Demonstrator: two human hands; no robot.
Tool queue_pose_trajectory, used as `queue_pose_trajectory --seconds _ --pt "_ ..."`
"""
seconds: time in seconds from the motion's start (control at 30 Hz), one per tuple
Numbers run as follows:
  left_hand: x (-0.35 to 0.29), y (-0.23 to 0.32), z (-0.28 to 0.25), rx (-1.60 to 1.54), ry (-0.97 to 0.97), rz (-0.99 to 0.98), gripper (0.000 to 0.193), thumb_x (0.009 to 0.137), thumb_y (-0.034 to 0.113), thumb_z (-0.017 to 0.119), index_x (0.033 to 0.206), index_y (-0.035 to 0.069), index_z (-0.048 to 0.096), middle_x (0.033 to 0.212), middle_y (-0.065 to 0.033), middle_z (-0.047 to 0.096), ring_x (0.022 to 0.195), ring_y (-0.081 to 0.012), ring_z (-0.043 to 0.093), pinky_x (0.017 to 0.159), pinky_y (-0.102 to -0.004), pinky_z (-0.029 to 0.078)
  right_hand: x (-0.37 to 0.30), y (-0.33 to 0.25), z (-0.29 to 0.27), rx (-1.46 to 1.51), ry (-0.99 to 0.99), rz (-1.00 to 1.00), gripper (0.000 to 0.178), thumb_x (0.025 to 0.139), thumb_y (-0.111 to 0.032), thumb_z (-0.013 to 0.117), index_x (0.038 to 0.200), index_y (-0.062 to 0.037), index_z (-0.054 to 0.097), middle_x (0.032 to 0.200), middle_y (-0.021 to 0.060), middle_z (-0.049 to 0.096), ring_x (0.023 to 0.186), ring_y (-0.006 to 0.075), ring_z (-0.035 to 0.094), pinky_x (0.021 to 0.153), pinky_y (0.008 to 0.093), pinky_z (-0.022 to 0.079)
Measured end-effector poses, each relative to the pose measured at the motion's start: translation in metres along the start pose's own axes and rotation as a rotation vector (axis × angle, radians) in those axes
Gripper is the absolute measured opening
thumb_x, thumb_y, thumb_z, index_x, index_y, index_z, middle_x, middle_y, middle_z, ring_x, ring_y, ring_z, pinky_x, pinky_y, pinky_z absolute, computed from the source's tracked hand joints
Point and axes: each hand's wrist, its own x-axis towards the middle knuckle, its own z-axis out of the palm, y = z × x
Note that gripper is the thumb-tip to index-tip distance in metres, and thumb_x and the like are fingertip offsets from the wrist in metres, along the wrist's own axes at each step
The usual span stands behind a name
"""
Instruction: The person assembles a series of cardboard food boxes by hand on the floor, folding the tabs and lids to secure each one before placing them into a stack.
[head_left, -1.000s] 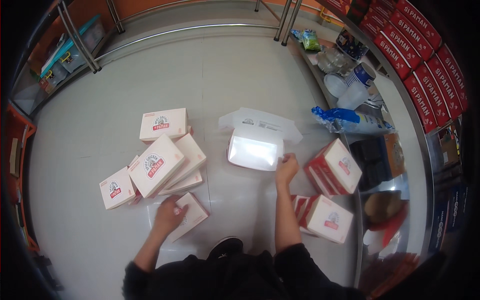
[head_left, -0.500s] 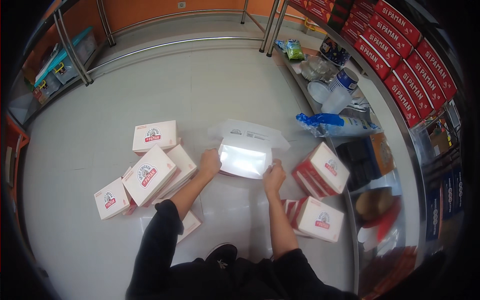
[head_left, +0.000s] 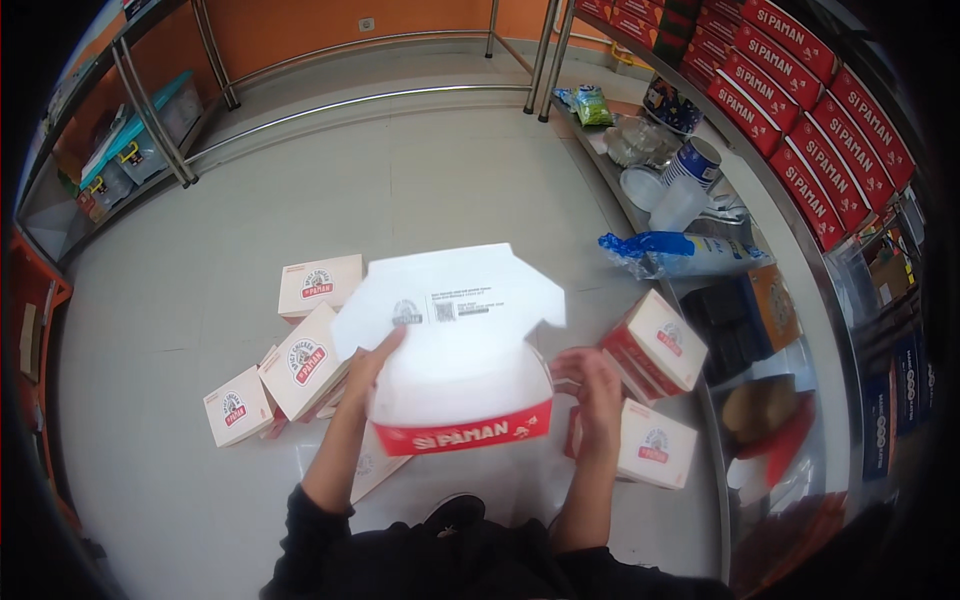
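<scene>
Black sleeves (head_left: 310, 540) come first, dark shoe (head_left: 455, 512) between. Next we mark the open red-and-white box (head_left: 462, 435), lifted off the floor (head_left: 480, 190), lid (head_left: 470, 275) standing up. Left grip (head_left: 365, 375) is clamped on its left side; right grip (head_left: 592, 395) is half-curled by its right side, we can't tell if touching. Closed boxes (head_left: 303, 362) lie left and right. Farthest, we have an orange wall (head_left: 300, 25).

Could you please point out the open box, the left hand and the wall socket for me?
Open box (head_left: 462, 392): head view, on its white inside.
Left hand (head_left: 371, 367): head view, on the back of the hand.
Wall socket (head_left: 366, 24): head view, on its faceplate.
</scene>
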Motion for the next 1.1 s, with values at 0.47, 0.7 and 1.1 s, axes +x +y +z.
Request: queue_pose_trajectory --seconds 0.47,0.7,1.1 --pt "-0.043 0.004 -0.001 0.128 -0.186 -0.049 0.066 0.081 0.021 0.074 0.134 0.0 0.041 0.125 -0.012 0.053 0.109 -0.0209 0.056 0.09 -0.032 0.047 -0.004 -0.002 0.032 0.243 -0.348 0.211 0.065 0.084 -0.008 0.068 0.139 0.0027 0.033 0.126 0.0147 0.055 0.113 0.0169 0.054 0.094 0.0288 0.044" --pt "-0.042 0.015 -0.005 0.212 -0.504 -0.011 0.078 0.083 0.033 0.061 0.146 0.006 0.026 0.145 -0.013 0.033 0.132 -0.0257 0.033 0.107 -0.0357 0.03 -0.012 0.028 0.034 -0.115 -0.192 0.265 0.038 0.097 -0.025 0.053 0.121 0.0042 0.053 0.113 0.0118 0.062 0.102 0.0134 0.057 0.089 0.0263 0.045" --pt "-0.039 0.025 0.012 -0.335 -0.996 0.547 0.101 0.077 0.077 0.041 0.148 0.007 0.024 0.152 -0.0151 0.023 0.139 -0.029 0.024 0.111 -0.0423 0.024 -0.007 0.052 0.039 -0.209 -0.015 0.145 0.046 0.1 -0.039 0.045 0.099 0.0031 0.063 0.081 0.0031 0.063 0.071 0.0068 0.054 0.067 0.0232 0.043"
